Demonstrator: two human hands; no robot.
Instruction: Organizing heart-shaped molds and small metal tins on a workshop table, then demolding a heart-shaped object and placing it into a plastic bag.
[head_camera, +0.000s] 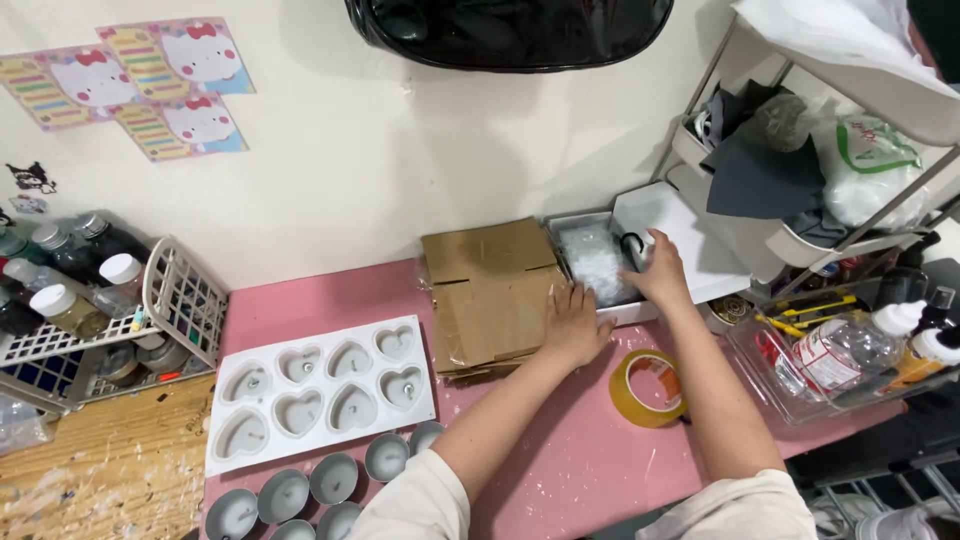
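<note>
My left hand (577, 322) rests flat on the near left edge of a white open box (612, 312), right beside a stack of flattened brown cardboard (485, 290). My right hand (660, 270) grips the right wall of the same box. Inside the box lies clear crinkled plastic packing (592, 258). The box lid (680, 232) stands open to the right. The box sits at the back of a pink table (580, 460).
A white mould with heart-shaped cavities (322, 393) lies at left, with several small round tin cups (335, 478) in front. A yellow-brown tape roll (647, 388) sits near my right arm. A white basket of bottles (100, 300) is far left; a wire shelf (800, 180) and clear tray (840, 370) stand right.
</note>
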